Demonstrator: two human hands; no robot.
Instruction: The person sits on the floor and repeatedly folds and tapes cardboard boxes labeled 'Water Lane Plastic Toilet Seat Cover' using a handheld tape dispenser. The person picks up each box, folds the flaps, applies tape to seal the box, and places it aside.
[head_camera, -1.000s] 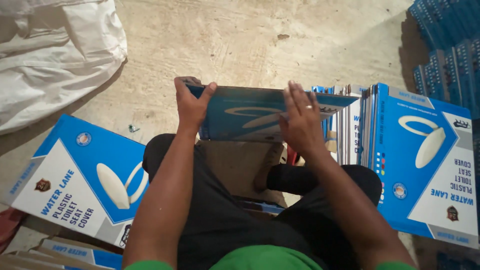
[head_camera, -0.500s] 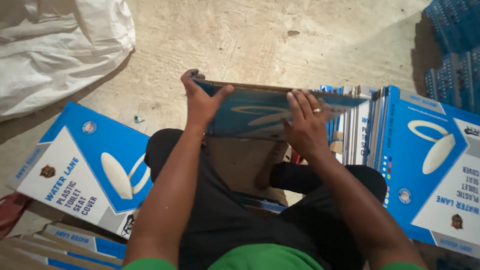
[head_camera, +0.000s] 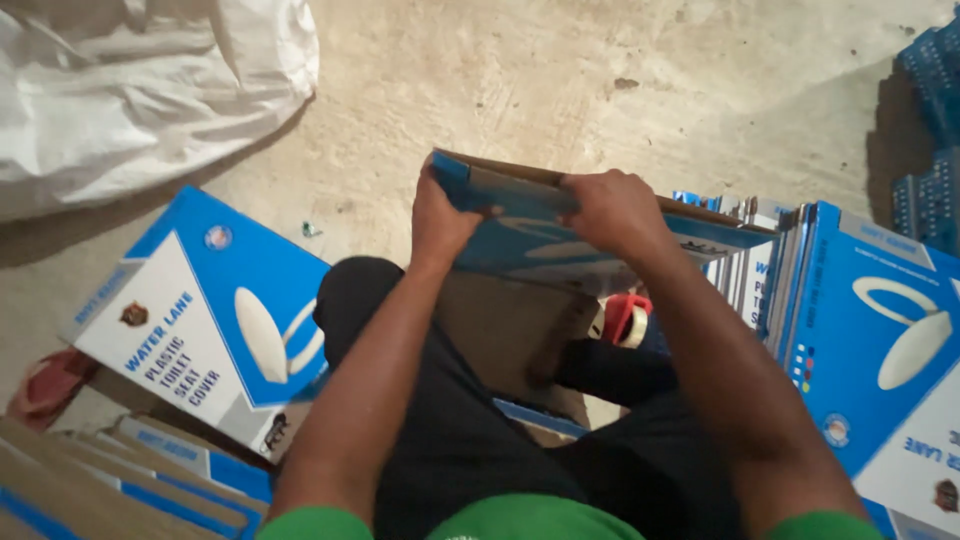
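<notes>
Forearms reach up from the bottom of the frame over dark-trousered knees. At centre, the left hand (head_camera: 440, 222) grips the left end of a blue cardboard box (head_camera: 540, 225), thumb over its edge; the right hand (head_camera: 612, 208) clenches its top flap. The box stands tilted above the lap. Flat blue boxes (head_camera: 215, 310) lie lower left, upright ones (head_camera: 870, 340) right. A white sack (head_camera: 140, 90) fills the upper left on the concrete floor (head_camera: 600, 90).

A packing or storage area of a workshop: bare, stained concrete floor (head_camera: 560, 90), stacks of flat blue-and-white cardboard cartons (head_camera: 870, 340), a roll of packing tape (head_camera: 628, 320), and a white woven sack (head_camera: 130, 90).
</notes>
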